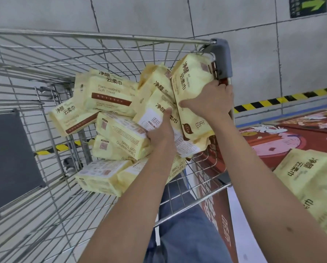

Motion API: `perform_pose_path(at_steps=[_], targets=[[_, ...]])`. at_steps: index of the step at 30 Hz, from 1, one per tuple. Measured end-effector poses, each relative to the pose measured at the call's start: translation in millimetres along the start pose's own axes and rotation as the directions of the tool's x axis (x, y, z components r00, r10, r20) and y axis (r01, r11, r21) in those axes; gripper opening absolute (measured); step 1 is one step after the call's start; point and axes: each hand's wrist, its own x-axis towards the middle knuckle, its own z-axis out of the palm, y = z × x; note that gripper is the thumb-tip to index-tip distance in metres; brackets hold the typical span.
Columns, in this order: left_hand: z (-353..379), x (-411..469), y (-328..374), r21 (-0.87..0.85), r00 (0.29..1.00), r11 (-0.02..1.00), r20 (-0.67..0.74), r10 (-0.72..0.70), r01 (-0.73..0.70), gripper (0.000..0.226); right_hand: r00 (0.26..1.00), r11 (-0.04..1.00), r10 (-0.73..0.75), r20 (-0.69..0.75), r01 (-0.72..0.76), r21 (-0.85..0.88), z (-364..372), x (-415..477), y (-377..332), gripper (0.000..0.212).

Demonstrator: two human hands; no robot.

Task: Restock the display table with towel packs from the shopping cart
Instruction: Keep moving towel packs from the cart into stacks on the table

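The cart (102, 37) holds a heap of yellow towel packs (109, 95). At its 2 o'clock corner the right grip (210, 99) clasps one pack (193, 78), and the left grip (159, 130) clasps the neighbouring pack (153, 112).

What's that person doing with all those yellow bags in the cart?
A person is reaching into the shopping cart, which holds a pile of towel packs. The right hand grips an upright pack by the cart's corner, and the left hand holds a second pack beside it. One finished pack lies on the display table.
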Motion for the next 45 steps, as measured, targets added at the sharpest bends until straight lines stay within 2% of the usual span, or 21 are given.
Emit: perform_pose_path(at_steps=[2, 5, 9, 13, 19, 23, 25, 29, 35, 41, 45], targets=[[-3, -1, -3, -0.037, 0.999, 0.998, -0.008, 0.047, -0.047, 0.121, 0.999, 1.0, -0.006, 0.038, 0.004, 0.031, -1, 0, -2, 0.104], [-9, -5, -8, -0.038, 0.994, 0.993, -0.012, 0.113, -0.113, 0.116, 0.99, 0.982, 0.008, 0.142, -0.035, 0.183, -6, 0, 5, 0.114], [-25, -18, -15, 0.013, 0.976, 0.976, -0.017, 0.216, -0.216, 0.115, 0.978, 0.96, -0.068, 0.199, 0.01, 0.28, -19, -5, 24, 0.106], [-52, -31, -10, -0.006, 0.961, 0.962, 0.028, 0.273, -0.273, 0.111, 0.983, 0.927, -0.137, 0.125, 0.082, 0.366, -29, -30, 38, 0.106], [-114, -48, -6, -0.036, 0.902, 0.908, 0.108, 0.418, -0.417, 0.063, 0.981, 0.822, -0.19, -0.036, 0.178, 0.541, -37, -85, 62, 0.106], [-160, -69, -5, -0.136, 0.87, 0.884, 0.164, 0.465, -0.447, 0.064, 0.976, 0.719, -0.193, -0.102, 0.211, 0.662, -38, -123, 74, 0.106], [-181, -78, -10, -0.189, 0.85, 0.87, 0.198, 0.488, -0.455, 0.068, 0.975, 0.694, -0.178, -0.13, 0.218, 0.686, -34, -143, 80, 0.107], [-221, -92, -23, -0.27, 0.813, 0.846, 0.256, 0.524, -0.46, 0.05, 0.97, 0.627, -0.156, -0.188, 0.244, 0.739, -20, -184, 93, 0.108], [-269, -95, -41, -0.323, 0.727, 0.821, 0.385, 0.569, -0.472, 0.047, 0.962, 0.513, -0.04, -0.271, 0.253, 0.82, 11, -243, 107, 0.106], [-302, -97, -62, -0.231, 0.647, 0.842, 0.551, 0.526, -0.488, 0.05, 0.934, 0.441, 0.129, -0.332, 0.246, 0.863, 52, -323, 118, 0.109], [-312, -102, -78, -0.126, 0.564, 0.819, 0.665, 0.489, -0.56, 0.054, 0.925, 0.383, 0.266, -0.272, 0.158, 0.91, 91, -383, 130, 0.106]])
